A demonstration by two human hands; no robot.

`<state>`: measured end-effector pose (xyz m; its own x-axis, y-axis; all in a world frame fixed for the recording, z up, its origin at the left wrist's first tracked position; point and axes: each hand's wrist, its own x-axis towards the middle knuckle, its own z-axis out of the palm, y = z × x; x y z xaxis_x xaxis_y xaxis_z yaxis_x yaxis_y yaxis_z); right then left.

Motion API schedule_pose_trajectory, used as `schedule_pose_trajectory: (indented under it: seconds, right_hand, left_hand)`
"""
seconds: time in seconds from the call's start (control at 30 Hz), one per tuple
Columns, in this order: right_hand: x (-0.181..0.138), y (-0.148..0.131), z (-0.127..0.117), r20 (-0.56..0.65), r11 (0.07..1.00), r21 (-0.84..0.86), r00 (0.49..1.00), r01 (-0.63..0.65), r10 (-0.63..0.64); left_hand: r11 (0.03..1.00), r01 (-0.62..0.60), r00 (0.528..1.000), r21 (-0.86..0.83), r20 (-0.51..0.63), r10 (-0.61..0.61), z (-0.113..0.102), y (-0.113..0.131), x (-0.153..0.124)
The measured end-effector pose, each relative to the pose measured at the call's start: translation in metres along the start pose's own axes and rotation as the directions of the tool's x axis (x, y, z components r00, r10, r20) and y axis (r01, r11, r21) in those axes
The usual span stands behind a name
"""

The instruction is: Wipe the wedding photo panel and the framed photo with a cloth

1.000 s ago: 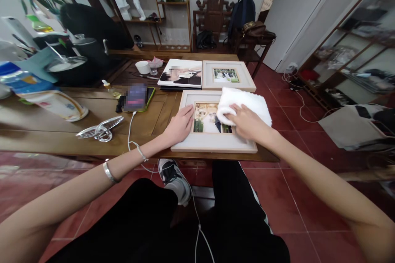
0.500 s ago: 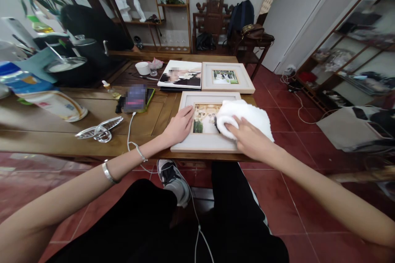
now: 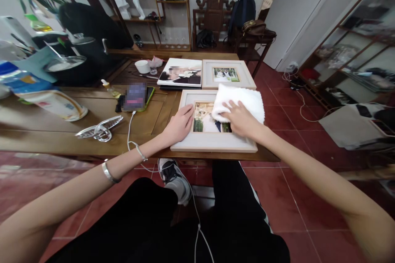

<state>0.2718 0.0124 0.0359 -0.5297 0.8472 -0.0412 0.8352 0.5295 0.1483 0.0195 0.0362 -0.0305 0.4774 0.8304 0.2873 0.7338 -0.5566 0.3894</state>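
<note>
A pale picture frame [image 3: 212,141] with a photo in its middle lies flat near the table's front edge. My left hand [image 3: 179,125] rests on the frame's left side, fingers stretched out flat over the border. Under my right hand [image 3: 242,119] is a white cloth [image 3: 243,96], gripped and pressed on the upper right part of the frame. The cloth covers that corner and part of the photo, and some of my right fingers sink into its folds.
Behind lie a white photo panel [image 3: 179,70] and a second framed photo [image 3: 226,74]. To the left are a phone [image 3: 135,96] on a white cable, a dropper bottle [image 3: 111,89], a clear hair claw [image 3: 100,128] and a plastic bottle [image 3: 58,104]. A white cup [image 3: 142,66] stands farther back.
My right hand has moved the white cloth up and slightly left, uncovering the frame's lower right corner. My left hand stays in place on the frame.
</note>
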Motion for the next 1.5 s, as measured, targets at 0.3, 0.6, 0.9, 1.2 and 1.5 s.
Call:
schedule_pose_trajectory:
  seconds: [0.3,0.6,0.9,1.2,1.5]
  right_hand:
    - [-0.089,-0.062,-0.054,0.206,0.981,0.173,0.971,0.089,-0.124]
    - [-0.018,-0.019,0.002,-0.061,0.989,0.146,0.997,-0.032,0.041]
    - [0.036,0.015,0.007,-0.064,0.998,0.041,0.996,-0.052,0.054]
    - [-0.063,-0.037,-0.038,0.206,0.966,0.203,0.958,0.160,-0.202]
    - [-0.047,-0.047,-0.013,0.036,0.969,0.223,0.993,0.103,-0.113]
  left_hand:
    - [1.000,-0.020,1.000,0.008,-0.010,0.020,0.001,0.000,0.000]
    - [0.999,-0.035,0.999,0.007,-0.007,0.035,0.001,-0.001,0.000]
    - [1.000,-0.027,1.000,-0.001,-0.002,0.027,-0.001,0.000,0.000]
    - [0.999,-0.030,0.999,0.010,-0.016,0.030,0.001,0.000,0.000]
    - [0.999,-0.034,0.999,0.012,-0.006,0.034,0.001,-0.001,0.000]
